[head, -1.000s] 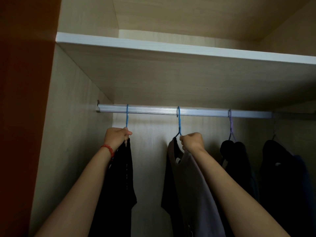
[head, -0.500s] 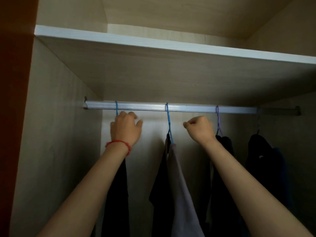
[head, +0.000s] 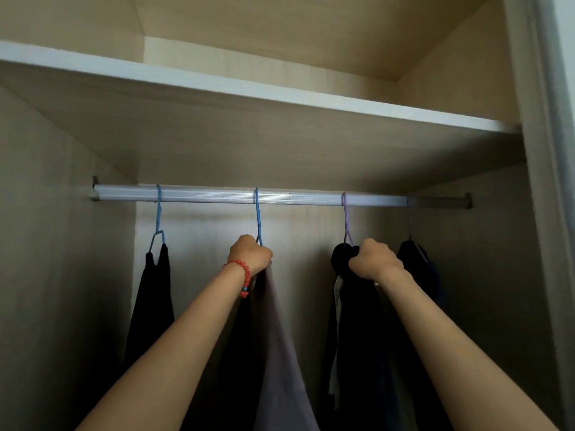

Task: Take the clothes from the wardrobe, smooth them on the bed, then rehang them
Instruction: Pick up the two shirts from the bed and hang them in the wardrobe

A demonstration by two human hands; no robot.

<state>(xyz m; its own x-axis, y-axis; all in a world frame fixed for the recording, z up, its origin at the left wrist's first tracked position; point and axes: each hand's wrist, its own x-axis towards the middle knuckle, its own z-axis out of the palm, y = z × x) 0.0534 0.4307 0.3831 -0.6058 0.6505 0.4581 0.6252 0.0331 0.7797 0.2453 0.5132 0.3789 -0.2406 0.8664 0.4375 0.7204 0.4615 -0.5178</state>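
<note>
Both hands are shifting rightward: left hand (head: 250, 255) gripping the blue hanger (head: 258, 219), right hand (head: 372, 263) clutching the dark garment (head: 357, 321); lift hooks straight off the rail (head: 217, 195).

A pale wood-grain shelf (head: 280, 98) with a white front edge spans the top. Light falls on the upper compartment's back wall (head: 249, 57), while the side panels (head: 62, 244) below sit in shadow.
</note>
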